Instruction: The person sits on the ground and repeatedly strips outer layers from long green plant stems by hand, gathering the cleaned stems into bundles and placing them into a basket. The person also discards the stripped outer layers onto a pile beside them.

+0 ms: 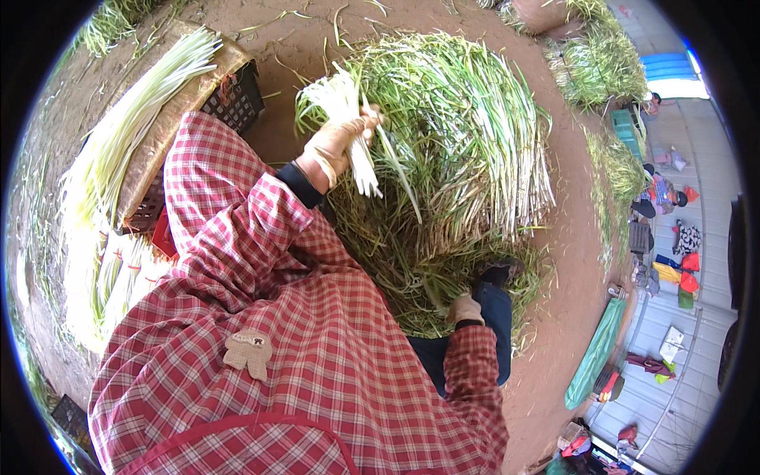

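My left hand (344, 139) is closed around a bunch of pale, peeled stalks (363, 169), with one longer stalk slanting down beside it. Just right of that hand is a large heap of green leafy stalks with whitish lower ends (463, 119), probably garlic shoots or a similar plant. My right hand (466, 310) is low by my right knee, against loose green leaves (415, 291); its fingers are partly hidden and blurred. On the left, long pale stalks (136, 113) lie across a board (219, 62) on a black plastic crate (234, 98).
Tied bundles of pale stalks (127, 267) lie beyond my left leg, near a red object (163, 234). More leafy heaps (599, 68) stand at the upper right. Along the right side are people (659, 193), a teal crate (623, 133) and a rolled green sheet (595, 353).
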A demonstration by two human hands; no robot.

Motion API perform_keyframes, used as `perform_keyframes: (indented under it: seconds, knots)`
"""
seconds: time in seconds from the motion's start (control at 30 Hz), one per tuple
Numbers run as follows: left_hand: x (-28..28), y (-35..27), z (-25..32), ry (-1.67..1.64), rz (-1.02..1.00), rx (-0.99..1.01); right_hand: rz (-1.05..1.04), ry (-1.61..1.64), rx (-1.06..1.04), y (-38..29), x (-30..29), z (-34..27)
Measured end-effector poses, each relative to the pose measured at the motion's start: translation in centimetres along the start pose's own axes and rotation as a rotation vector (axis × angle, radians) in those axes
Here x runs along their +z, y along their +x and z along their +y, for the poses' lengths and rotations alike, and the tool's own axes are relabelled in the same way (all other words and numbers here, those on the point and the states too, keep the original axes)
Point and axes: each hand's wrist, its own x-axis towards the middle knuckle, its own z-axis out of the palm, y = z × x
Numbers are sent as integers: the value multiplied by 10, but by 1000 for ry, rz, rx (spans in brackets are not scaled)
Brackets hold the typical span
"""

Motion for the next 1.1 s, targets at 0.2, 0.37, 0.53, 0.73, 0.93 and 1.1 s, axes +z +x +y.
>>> perform_keyframes:
  seconds: [0.2, 0.37, 0.53, 0.73, 0.93, 1.1]
  knots:
    - [3, -20, -71, 221, -29, -197, 638, 1234, -478, -1, -104, -86]
    - [-8, -33, -96, 230, 75, -287, 432, 1535, -392, 20, -142, -165]
    - [-7, -34, -92, 207, 144, -300, 437, 1787, -285, 25, -113, -179]
    - [2, -37, -96, 161, 132, -262, 431, 1908, -246, 19, -118, -181]
    - [-1, -32, -92, 131, 103, -276, 200, 2548, -105, 11, -130, -177]
    - [-4, -26, -92, 148, 109, -248, 254, 2740, -217, 24, -110, -113]
